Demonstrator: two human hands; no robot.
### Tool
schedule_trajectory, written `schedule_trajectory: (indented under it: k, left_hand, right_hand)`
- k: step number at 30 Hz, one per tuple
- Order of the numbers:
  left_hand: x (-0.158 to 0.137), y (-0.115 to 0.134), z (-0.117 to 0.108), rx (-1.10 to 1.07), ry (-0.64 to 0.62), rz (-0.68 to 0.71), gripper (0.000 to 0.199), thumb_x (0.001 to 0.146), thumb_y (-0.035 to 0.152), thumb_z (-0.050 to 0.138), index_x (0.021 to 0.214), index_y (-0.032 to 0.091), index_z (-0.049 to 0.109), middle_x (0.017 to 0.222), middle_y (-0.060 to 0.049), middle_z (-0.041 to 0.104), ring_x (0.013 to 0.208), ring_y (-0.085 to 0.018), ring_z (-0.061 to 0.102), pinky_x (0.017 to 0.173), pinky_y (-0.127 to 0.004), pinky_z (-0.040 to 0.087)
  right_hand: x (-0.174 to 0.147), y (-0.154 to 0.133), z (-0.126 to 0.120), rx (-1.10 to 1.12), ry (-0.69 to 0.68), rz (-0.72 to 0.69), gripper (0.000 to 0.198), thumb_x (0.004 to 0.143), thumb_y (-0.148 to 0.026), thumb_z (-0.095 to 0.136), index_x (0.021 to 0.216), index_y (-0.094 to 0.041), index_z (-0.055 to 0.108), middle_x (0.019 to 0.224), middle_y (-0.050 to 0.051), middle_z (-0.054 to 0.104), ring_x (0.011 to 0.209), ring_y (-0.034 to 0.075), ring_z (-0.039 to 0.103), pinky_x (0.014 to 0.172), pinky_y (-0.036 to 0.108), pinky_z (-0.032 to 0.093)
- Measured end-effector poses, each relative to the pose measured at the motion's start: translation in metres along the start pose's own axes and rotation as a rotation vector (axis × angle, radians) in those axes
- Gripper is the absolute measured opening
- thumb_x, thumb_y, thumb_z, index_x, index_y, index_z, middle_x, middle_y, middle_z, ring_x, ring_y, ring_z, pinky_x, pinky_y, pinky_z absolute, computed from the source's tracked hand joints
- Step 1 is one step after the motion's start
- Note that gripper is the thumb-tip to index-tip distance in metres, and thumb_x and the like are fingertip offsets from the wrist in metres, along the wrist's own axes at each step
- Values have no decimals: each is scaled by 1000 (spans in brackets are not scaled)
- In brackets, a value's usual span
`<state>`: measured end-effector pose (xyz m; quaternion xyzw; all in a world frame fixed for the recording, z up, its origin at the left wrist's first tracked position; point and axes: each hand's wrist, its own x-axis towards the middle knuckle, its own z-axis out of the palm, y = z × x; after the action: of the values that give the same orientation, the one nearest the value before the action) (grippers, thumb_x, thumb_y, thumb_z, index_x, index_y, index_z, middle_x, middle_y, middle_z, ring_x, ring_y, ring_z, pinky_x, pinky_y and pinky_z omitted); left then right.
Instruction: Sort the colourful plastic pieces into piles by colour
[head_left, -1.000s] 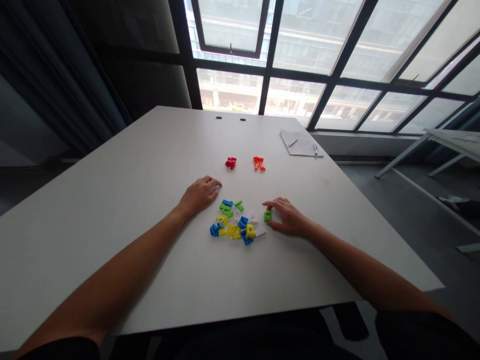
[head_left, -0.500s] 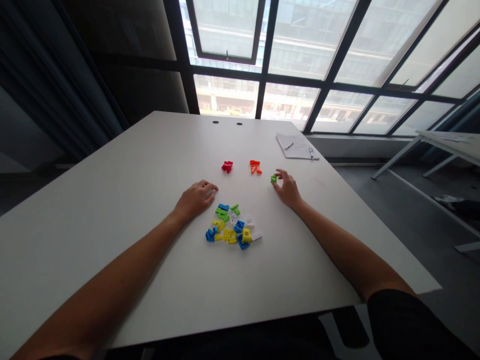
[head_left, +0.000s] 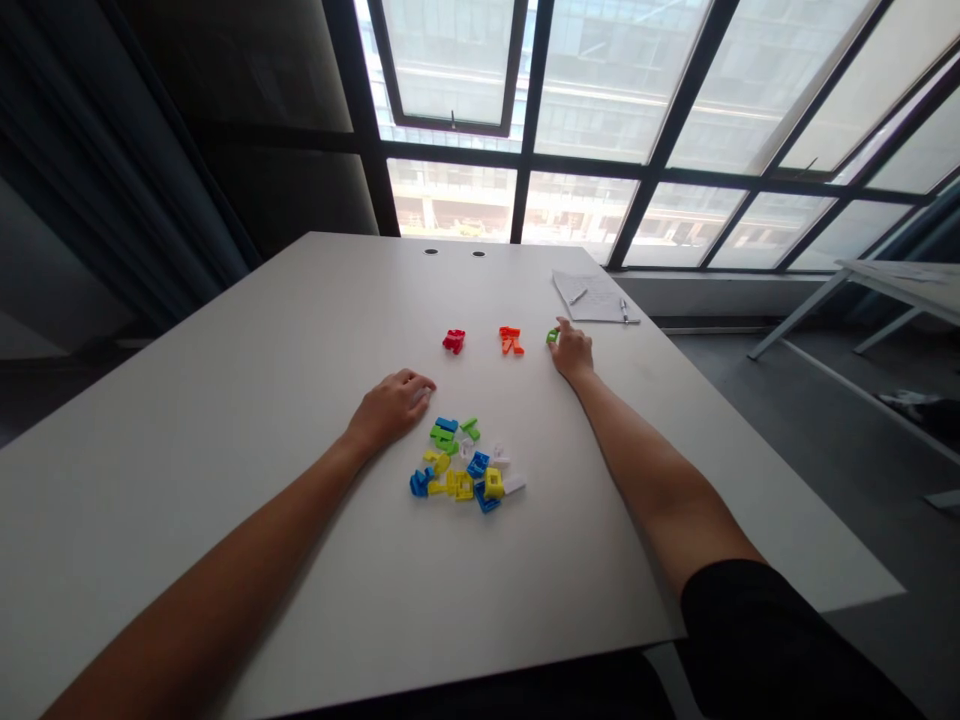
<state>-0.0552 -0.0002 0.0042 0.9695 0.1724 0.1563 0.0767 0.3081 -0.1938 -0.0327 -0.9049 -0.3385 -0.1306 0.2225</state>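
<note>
My right hand [head_left: 573, 350] is stretched far out over the white table [head_left: 225, 420], its fingertips pinching a small green block [head_left: 553, 336] down at the tabletop, just right of the orange pieces [head_left: 511, 340]. A red cluster [head_left: 453, 341] lies left of the orange one. My left hand [head_left: 391, 405] rests loosely curled on the table, holding nothing, beside a pile of green, blue, yellow and white pieces [head_left: 465, 465].
A sheet of paper [head_left: 592, 297] with a pen [head_left: 623, 309] lies at the far right of the table. Two cable holes [head_left: 454, 252] sit near the far edge. Windows stand behind, and another table [head_left: 900, 280] is off to the right.
My right hand took a green block from the pile's right side and carried it away from me to a spot right of the orange pieces. The left hand stayed put.
</note>
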Motion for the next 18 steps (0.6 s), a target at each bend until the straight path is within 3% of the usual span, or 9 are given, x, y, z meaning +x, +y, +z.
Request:
schedule_trajectory:
  k: [12, 18]
  left_hand:
    - [-1, -1, 0, -7, -18, -6, 30, 100, 35, 50, 117, 27, 73, 121, -7, 68, 109, -26, 66, 88, -34, 55]
    - [-1, 0, -1, -3, -13, -6, 30, 100, 35, 51, 118, 27, 73, 121, -7, 68, 109, -26, 66, 88, -34, 55]
  right_hand:
    - [14, 1, 8, -29, 34, 43, 44, 100, -33, 54, 140, -16, 57, 131, 19, 69, 122, 37, 57, 101, 51, 42]
    - [6, -6, 2, 2, 52, 7, 46, 93, -28, 60, 136, -15, 59, 127, 19, 69, 119, 37, 59, 101, 51, 44]
